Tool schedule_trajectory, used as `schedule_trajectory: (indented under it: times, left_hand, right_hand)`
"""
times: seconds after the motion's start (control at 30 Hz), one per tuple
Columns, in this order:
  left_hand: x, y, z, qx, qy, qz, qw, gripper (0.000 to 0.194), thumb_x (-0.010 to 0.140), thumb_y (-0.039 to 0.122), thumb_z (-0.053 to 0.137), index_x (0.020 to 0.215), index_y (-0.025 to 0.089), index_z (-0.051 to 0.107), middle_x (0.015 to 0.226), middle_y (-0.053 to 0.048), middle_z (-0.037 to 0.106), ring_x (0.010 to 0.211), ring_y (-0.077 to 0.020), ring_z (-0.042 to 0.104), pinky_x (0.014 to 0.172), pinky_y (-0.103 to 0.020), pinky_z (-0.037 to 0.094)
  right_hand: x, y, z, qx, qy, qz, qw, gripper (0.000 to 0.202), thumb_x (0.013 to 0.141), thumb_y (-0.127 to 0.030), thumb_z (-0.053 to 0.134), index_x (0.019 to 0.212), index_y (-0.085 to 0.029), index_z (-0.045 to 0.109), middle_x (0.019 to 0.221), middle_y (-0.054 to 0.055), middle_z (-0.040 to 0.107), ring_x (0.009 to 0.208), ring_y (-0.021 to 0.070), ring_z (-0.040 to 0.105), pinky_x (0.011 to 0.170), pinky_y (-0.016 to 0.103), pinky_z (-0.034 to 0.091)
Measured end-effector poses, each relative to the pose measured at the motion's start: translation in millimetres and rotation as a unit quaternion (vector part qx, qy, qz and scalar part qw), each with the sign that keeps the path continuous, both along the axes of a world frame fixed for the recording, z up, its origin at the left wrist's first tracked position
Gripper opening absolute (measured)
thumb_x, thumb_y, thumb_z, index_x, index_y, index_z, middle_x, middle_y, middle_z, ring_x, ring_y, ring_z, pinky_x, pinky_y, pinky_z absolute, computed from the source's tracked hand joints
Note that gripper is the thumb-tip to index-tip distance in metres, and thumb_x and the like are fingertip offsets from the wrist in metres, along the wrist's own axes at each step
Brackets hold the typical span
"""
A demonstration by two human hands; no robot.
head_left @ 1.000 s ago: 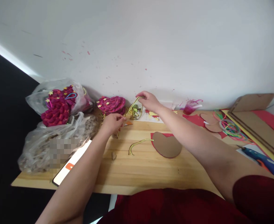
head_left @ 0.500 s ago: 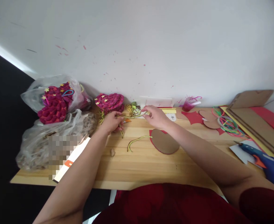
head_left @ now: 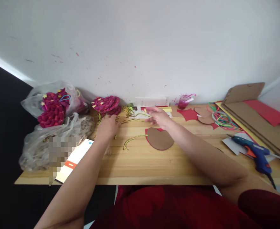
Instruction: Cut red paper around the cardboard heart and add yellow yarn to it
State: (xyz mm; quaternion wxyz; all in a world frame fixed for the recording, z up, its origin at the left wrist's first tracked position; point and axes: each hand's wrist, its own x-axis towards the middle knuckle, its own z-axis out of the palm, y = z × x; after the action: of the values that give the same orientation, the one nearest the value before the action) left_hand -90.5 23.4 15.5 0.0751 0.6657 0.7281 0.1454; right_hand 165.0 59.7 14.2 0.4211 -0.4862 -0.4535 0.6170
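Observation:
Over the yarn at the left of the middle is my left hand [head_left: 108, 127], back up, its fingers curled down and partly hidden. Yellow-green and brown yarn strands [head_left: 133, 120] run from it to my right hand [head_left: 157, 117]. The right thumb and lower fingers meet the strand ends while the index finger stretches leftward. Below lies a brown cardboard heart [head_left: 160, 139] with red edging and a tail of yellow-green yarn [head_left: 133, 138]. A stack of magenta woven pieces with yellow stars [head_left: 107, 104] sits just beyond my left hand.
Plastic bags [head_left: 42, 146] and a lit phone [head_left: 76, 159] lie at left. Along the wall stand a cup of pink liquid [head_left: 184, 103] and red star cutouts [head_left: 189, 114]. Rightward are coloured cord [head_left: 223, 120], a blue glue gun [head_left: 251, 149] and cardboard [head_left: 261, 117].
The view has shifted, so the table things sit further left. My right hand has moved rightward relative to the table, and more yarn shows between my hands.

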Motion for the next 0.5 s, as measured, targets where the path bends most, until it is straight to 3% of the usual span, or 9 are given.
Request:
schedule_trajectory:
  times: [0.07,0.17,0.3,0.4,0.5]
  left_hand:
    - [7,-1,2.4,0.036,0.027,-0.028,0.999,0.039,0.091,0.026,0.056,0.125,0.012,0.069,0.131,-0.023,0.063,0.13,-0.0406,0.051,0.112,-0.05,0.037]
    - [19,8,0.5,0.034,0.035,-0.107,0.993,0.031,0.093,0.025,0.052,0.107,0.018,0.078,0.114,-0.015,0.073,0.115,-0.0329,0.062,0.104,-0.041,0.045]
    - [34,32,-15.9,-0.005,0.019,-0.168,0.986,0.026,0.088,0.019,0.057,0.099,0.022,0.08,0.104,-0.01,0.077,0.098,-0.0258,0.069,0.092,-0.031,0.05]
    - [42,51,-27.3,0.008,0.012,-0.165,0.986,0.036,0.088,0.013,0.053,0.116,0.017,0.076,0.115,-0.013,0.074,0.108,-0.0261,0.066,0.098,-0.033,0.048]
    - [47,65,-25.7,0.022,0.004,-0.142,0.99,0.044,0.088,0.01,0.051,0.127,0.014,0.07,0.122,-0.015,0.071,0.114,-0.0269,0.064,0.102,-0.035,0.047]
  right_hand:
    - [1,2,0.5,0.001,0.008,-0.009,1.0,0.022,0.095,-0.01,0.053,0.11,-0.019,0.068,0.131,0.01,0.066,0.06,0.0096,0.073,0.039,0.017,0.042]
    - [5,2,0.7,0.003,0.009,-0.024,1.0,0.018,0.096,-0.009,0.052,0.101,-0.018,0.067,0.112,0.008,0.072,0.057,0.0078,0.07,0.039,0.016,0.041]
    - [13,-5,-3.0,0.008,-0.011,-0.032,0.999,0.018,0.095,-0.009,0.052,0.092,-0.016,0.068,0.092,0.005,0.072,0.055,0.0074,0.066,0.04,0.016,0.04]
    - [18,-13,-6.8,0.026,-0.04,-0.044,0.998,0.015,0.093,-0.01,0.055,0.094,-0.016,0.069,0.095,0.006,0.072,0.056,0.0074,0.066,0.041,0.016,0.041]
    - [22,-23,-8.8,0.061,-0.074,-0.063,0.993,0.019,0.091,-0.014,0.061,0.108,-0.019,0.067,0.116,0.009,0.07,0.059,0.0078,0.068,0.041,0.017,0.044]
